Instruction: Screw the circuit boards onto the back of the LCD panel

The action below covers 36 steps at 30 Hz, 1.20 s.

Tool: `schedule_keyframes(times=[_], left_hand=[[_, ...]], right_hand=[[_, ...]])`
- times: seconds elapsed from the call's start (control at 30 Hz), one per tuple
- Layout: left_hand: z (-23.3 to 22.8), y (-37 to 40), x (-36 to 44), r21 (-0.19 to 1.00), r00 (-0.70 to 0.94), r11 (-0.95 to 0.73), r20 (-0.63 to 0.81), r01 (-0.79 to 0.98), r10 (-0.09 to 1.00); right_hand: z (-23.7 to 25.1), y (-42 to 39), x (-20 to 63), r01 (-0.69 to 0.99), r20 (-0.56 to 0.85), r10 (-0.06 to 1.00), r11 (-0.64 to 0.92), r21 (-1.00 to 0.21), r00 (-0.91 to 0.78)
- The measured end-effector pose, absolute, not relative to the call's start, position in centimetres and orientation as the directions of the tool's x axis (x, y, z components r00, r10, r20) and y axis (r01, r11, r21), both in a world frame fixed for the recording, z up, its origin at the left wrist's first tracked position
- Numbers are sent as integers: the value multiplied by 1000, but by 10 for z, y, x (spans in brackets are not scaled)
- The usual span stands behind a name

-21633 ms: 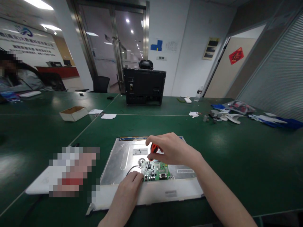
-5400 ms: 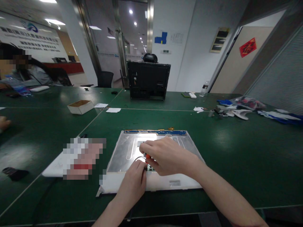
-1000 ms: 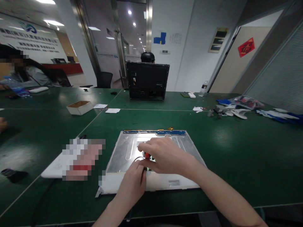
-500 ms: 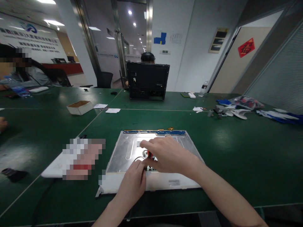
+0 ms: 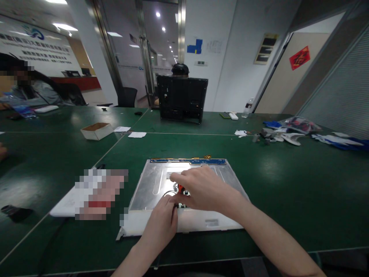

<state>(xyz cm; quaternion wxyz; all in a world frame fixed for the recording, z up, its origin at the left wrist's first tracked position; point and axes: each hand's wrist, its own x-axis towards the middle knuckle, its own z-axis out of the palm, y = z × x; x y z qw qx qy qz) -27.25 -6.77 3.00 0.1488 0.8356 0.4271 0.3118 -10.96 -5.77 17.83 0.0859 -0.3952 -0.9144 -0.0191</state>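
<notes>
A silver metal display panel (image 5: 144, 192) lies flat on the table in front of me, with a blue circuit strip (image 5: 161, 161) along its far edge. My right hand (image 5: 201, 190) is curled from above around a red-and-black handle that looks like a screwdriver (image 5: 180, 188); its tip is hidden. Under it, part of a green circuit board (image 5: 183, 206) shows at the panel's middle. My left hand (image 5: 163, 217) rests on the near side of the panel, its fingertips closed beside the board. What they pinch is hidden. A thin dark cable (image 5: 169, 191) curves just beyond these fingers.
On the green table (image 5: 288, 204), a blurred white item (image 5: 66, 202) lies left of the panel. Farther off are an open white box (image 5: 98, 131) and a black monitor housing (image 5: 183, 98) with a person behind it. Gloves and parts (image 5: 271, 134) lie at right; another person sits left.
The black monitor housing across the table has shifted slightly right and tilted. My right hand has turned very slightly on the red-and-black handle; my left hand stays in place.
</notes>
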Motion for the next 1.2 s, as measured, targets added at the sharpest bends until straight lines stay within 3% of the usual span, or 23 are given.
schedule_keyframes(times=[0.17,0.93,1.2], left_hand=[[34,-69,-273,535,438,-572,368,622,820],[31,-67,-272,496,444,-608,416,621,793],[36,-69,-271,527,447,-580,370,621,815]], right_hand=[[178,-57,-111,752,167,740,659,13,-651],[183,-57,-108,705,131,703,708,-43,-699],[185,-60,-108,709,128,704,705,-4,-699]])
